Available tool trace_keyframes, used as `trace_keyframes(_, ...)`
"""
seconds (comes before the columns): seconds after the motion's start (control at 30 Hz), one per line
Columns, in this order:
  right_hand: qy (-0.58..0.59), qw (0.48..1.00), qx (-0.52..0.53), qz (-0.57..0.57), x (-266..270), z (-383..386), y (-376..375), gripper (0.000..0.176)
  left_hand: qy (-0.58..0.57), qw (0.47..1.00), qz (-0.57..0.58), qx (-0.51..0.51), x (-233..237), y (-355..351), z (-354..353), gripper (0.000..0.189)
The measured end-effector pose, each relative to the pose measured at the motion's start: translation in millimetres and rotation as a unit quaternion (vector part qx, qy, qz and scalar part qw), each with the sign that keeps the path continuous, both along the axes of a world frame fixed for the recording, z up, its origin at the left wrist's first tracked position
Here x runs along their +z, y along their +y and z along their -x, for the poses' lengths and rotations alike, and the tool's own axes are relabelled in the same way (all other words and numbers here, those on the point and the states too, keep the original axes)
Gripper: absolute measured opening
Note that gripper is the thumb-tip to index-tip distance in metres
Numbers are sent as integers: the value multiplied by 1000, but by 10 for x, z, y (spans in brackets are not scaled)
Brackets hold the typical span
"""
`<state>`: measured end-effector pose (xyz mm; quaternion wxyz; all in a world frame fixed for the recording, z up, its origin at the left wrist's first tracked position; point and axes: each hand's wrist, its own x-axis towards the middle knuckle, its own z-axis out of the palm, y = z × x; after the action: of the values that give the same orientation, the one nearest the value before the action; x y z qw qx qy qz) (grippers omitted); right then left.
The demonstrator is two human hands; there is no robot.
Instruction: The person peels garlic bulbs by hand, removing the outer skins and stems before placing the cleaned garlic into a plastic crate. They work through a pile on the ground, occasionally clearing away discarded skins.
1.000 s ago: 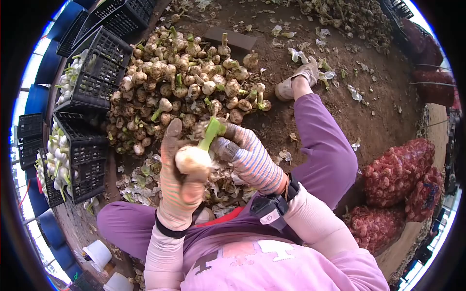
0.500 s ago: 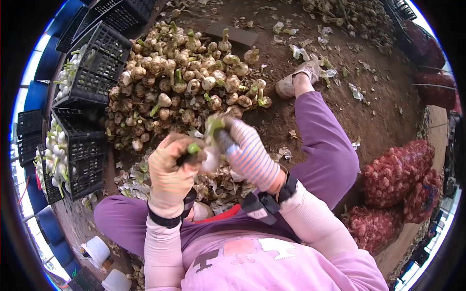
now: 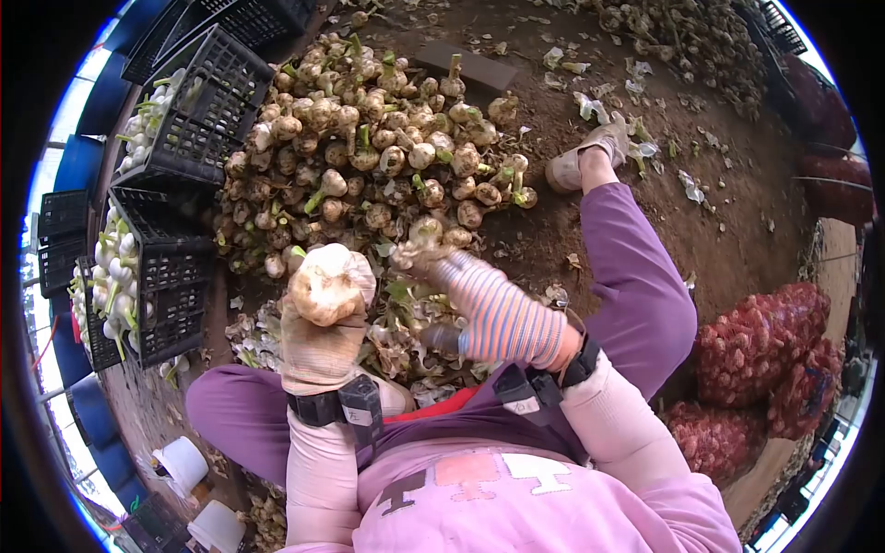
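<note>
My left hand (image 3: 321, 346), in a striped glove, is closed around a garlic bulb (image 3: 324, 288). The bulb's brown-stained side faces up, and a bit of green stem shows at its upper left. My right hand (image 3: 498, 309), in a striped glove with dark fingertips, is stretched towards the near edge of a heap of unpeeled garlic (image 3: 369, 138). Its thumb stands apart from the fingers, whose tips are blurred beside a bulb (image 3: 426, 232). Peeled skins (image 3: 415, 355) lie below the hands.
Black crates (image 3: 175, 300) of white garlic stand on the left. Red mesh sacks (image 3: 761, 341) of garlic lie on the right. A dark flat board (image 3: 466, 64) lies behind the heap, and white buckets (image 3: 182, 464) stand at lower left.
The hands were together at the bulb and have parted. My left hand has turned the bulb upward; my right hand has let go of it and moved right, its thumb spreading. The view has shifted slightly.
</note>
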<state>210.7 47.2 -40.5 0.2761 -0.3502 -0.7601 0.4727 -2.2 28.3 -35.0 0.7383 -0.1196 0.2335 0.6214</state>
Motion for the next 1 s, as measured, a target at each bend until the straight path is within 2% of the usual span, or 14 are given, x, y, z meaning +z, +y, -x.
trace_keyframes(0.03,-26,999,-9,-28,-3,43,-34,58,-2,1000,0,0,-36,-18,8,29)
trace_keyframes(0.1,119,992,-29,31,70,162,-20,58,52,994,-72,-67,26,-32,-109,31)
trace_keyframes(0.17,272,951,-123,77,100,225,28,51,80,995,8,-58,-129,-121,-127,34)
trace_keyframes(0.3,195,968,-144,67,68,156,52,30,8,998,-10,-56,-87,-140,-357,33)
trace_keyframes(0.37,171,960,-163,150,98,137,12,21,20,995,92,-14,-31,-116,-414,33)
trace_keyframes(0.43,328,865,-114,362,85,156,-34,16,78,995,65,-20,-206,-125,-346,34)
trace_keyframes(0.5,349,854,-90,375,131,148,-29,18,28,997,-59,-38,-267,-190,-307,36)
trace_keyframes(0.67,464,719,-62,514,211,50,10,30,483,875,-9,41,-213,-119,-317,24)
trace_keyframes(0.7,520,678,-86,511,255,52,19,30,484,874,-9,42,-192,-100,-304,24)
trace_keyframes(0.77,554,704,-107,431,156,55,108,33,379,920,85,45,-120,-74,-267,26)
trace_keyframes(0.83,364,845,-191,342,213,30,151,39,308,945,104,42,17,-57,-294,27)
trace_keyframes(0.9,233,936,-219,-149,45,206,218,49,141,987,42,-68,45,-80,-239,28)
trace_keyframes(0.97,251,934,-228,-111,-47,195,186,42,150,982,114,-20,58,-66,-293,30)
trace_keyframes(1.0,141,967,-156,-144,-114,130,166,37,103,988,107,-46,26,-95,-288,30)
